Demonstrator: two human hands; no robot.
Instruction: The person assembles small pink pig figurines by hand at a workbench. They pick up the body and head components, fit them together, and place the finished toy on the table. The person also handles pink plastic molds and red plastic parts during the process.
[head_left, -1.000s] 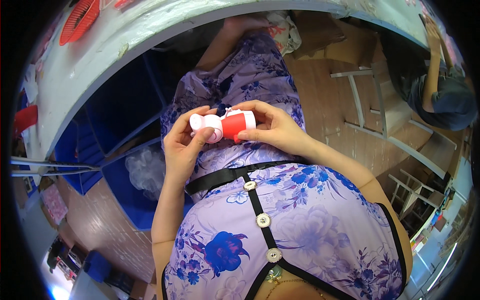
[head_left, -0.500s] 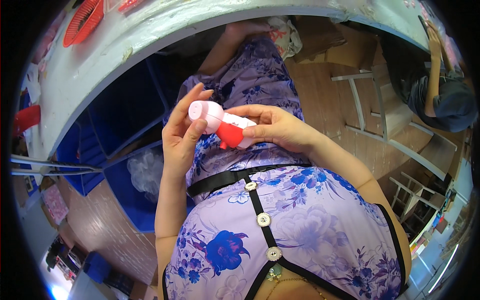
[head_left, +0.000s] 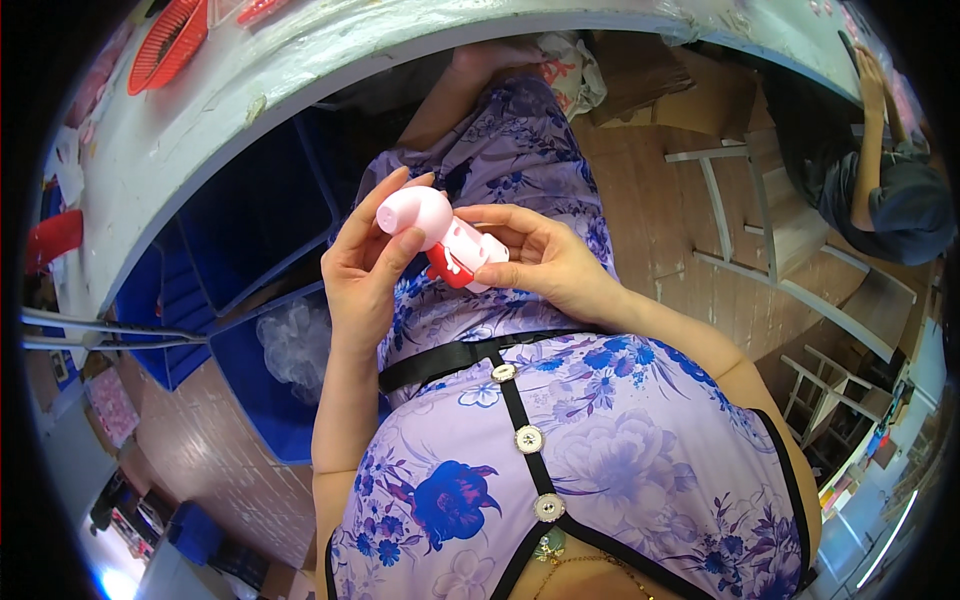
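Note:
Between my two hands, above my lap, is a small plastic pig figure (head_left: 424, 212) with a pink head, a round snout and a red and pale pink body. My left hand (head_left: 372, 250) pinches the head from the left, thumb below and fingers above. At the other end, my right hand (head_left: 545, 255) grips the body with its thumb underneath and its fingers over the top. The fingers of both hands partly cover the figure. The snout points to the left.
A white worktable (head_left: 330, 58) curves across the far side, with a red basket (head_left: 168, 45) on it. Blue bins (head_left: 255, 215) stand at my left, one holding clear plastic (head_left: 293, 340). Wooden stools (head_left: 775, 190) and another person (head_left: 880, 190) are at the right.
The figure has turned in my hands: the pale pink side of its body now shows where red showed before. Both hands keep hold of it and have shifted only slightly.

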